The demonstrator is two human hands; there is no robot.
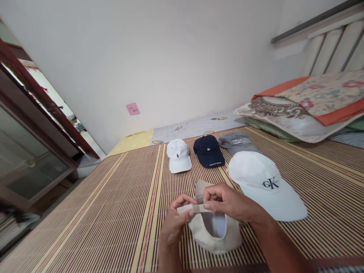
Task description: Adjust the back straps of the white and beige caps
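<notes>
A beige baseball cap point(216, 242) is in front of me with its back opening facing me and its brim pointing away. My left hand point(178, 218) pinches the left part of the cap's back strap point(196, 208). Fingers of my right hand point(224, 201) are closed on the strap's right part, just beside a pale buckle-like piece. Part of the brim and crown is hidden behind my right hand. A large white cap point(253, 170) with a dark "CK" style logo lies close to my right forearm.
Beyond stand a small white cap point(178, 149), a navy cap point(207, 148) and a grey cap point(237, 142). All lie on a striped bamboo mat point(113, 212). Pillows point(284, 117) are piled at the right, against the headboard. A wall point(170, 57) rises behind; a glass-panelled door point(28, 159) is at left.
</notes>
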